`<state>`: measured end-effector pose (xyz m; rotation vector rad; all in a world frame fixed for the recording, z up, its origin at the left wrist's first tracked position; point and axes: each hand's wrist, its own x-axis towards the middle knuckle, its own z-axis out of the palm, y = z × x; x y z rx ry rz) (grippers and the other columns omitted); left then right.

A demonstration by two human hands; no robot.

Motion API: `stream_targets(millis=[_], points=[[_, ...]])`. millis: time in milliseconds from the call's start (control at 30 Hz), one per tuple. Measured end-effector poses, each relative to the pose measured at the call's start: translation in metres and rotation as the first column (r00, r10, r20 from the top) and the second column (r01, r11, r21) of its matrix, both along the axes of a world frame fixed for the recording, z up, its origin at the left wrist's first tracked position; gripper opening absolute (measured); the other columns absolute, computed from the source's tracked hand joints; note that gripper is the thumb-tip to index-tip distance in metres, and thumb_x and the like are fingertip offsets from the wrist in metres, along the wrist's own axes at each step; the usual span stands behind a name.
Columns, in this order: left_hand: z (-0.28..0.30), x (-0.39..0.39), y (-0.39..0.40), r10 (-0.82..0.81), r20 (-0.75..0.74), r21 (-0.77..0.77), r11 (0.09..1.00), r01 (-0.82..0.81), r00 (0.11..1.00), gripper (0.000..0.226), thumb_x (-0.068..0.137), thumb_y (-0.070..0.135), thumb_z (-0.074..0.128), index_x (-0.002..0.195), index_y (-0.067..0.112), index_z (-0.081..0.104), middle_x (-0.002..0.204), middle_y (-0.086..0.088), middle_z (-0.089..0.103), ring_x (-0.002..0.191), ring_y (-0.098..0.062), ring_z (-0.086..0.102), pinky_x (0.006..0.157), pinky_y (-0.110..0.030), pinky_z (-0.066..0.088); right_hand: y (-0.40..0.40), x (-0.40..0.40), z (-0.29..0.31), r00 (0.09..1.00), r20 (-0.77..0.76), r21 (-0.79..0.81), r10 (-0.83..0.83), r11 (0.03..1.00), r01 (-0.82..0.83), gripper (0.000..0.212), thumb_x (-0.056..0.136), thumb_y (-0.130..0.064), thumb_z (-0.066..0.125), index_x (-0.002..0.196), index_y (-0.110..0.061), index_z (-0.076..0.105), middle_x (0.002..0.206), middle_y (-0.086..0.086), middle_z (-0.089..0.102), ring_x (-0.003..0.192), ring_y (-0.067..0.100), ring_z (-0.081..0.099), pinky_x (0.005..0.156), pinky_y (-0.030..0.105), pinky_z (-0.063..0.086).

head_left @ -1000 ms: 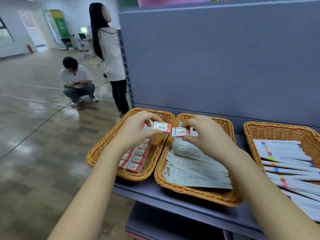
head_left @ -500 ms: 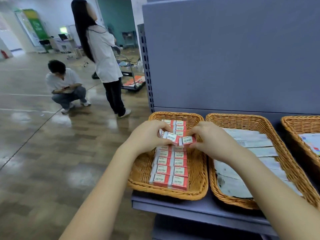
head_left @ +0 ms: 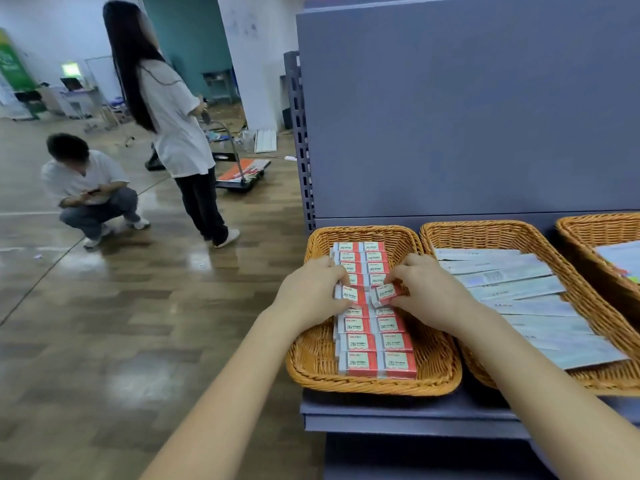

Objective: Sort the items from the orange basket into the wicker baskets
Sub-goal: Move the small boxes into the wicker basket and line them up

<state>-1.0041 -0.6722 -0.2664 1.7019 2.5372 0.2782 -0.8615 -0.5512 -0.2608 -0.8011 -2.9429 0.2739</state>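
While both hands are over the left wicker basket (head_left: pixel 311 372), the left hand (head_left: pixel 311 292) pinches one small red box (head_left: pixel 349 295) and the right hand (head_left: pixel 427 289) pinches another box (head_left: pixel 387 293) above the rows.

Two forearms are seen entering from the bottom edge — both bare, no sleeve reaching into view. The left hand (head_left: pixel 311 292) and right hand (head_left: pixel 427 292) are ungloved. No ring, watch or band is seen on either wrist. Nails are kept short, as far as can be told — fingertips are partly hidden.
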Motion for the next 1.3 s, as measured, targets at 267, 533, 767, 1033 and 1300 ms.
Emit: stream_targets(millis=[267,533,767,1033,1300], points=[[-0.004,0.007,0.007,-0.018,-0.074,0.028,0.999,0.02,0.997,0.036,0.091,0.045,0.055,0.12,0.025,0.055,0.116,0.004,0.054,0.108,-0.013,0.048,0.076,-0.025,0.04,-0.002,-0.005,-0.009,0.998,-0.041,0.017,-0.05,0.999,0.05,0.041,0.089,-0.033,0.06,0.127,-0.02,0.054,0.121,0.0,0.05,0.118,0.017,0.041,0.097,0.031,0.043],[-0.011,0.005,0.007,-0.004,-0.041,0.075,0.997,0.007,0.999,0.029,0.091,0.041,0.056,0.115,0.024,0.055,0.114,0.006,0.052,0.106,-0.011,0.047,0.077,-0.024,0.041,0.0,-0.008,-0.013,0.999,-0.037,0.039,-0.037,0.998,0.038,0.036,0.088,-0.034,0.061,0.122,-0.023,0.054,0.119,-0.002,0.049,0.116,0.016,0.041,0.094,0.03,0.044],[-0.01,0.007,0.011,-0.04,-0.056,0.045,0.998,0.042,0.998,0.025,0.093,0.04,0.053,0.112,0.023,0.056,0.111,0.005,0.054,0.101,-0.011,0.05,0.071,-0.022,0.039,0.0,-0.013,-0.015,1.0,-0.019,0.037,-0.017,0.999,0.017,0.035,0.089,-0.034,0.06,0.12,-0.022,0.052,0.117,-0.002,0.051,0.112,0.016,0.044,0.091,0.029,0.044],[0.014,0.024,0.063,-0.124,-0.27,0.059,0.988,0.145,0.955,0.03,0.097,0.037,0.041,0.109,0.017,0.059,0.11,-0.002,0.06,0.104,-0.02,0.051,0.078,-0.032,0.041,0.032,0.004,0.004,0.997,-0.077,0.106,0.018,0.994,-0.01,0.03,0.093,-0.033,0.05,0.119,-0.018,0.056,0.116,-0.001,0.054,0.114,0.017,0.044,0.095,0.032,0.042],[0.022,0.093,0.146,-0.298,-0.406,-0.02,0.948,0.317,0.864,0.037,0.098,0.038,0.04,0.125,0.015,0.053,0.126,-0.005,0.054,0.12,-0.025,0.044,0.097,-0.038,0.036,0.092,0.089,0.011,0.976,-0.01,0.184,-0.216,0.959,0.214,0.04,0.095,-0.03,0.048,0.132,-0.017,0.046,0.131,0.003,0.047,0.125,0.021,0.04,0.103,0.033,0.036]])
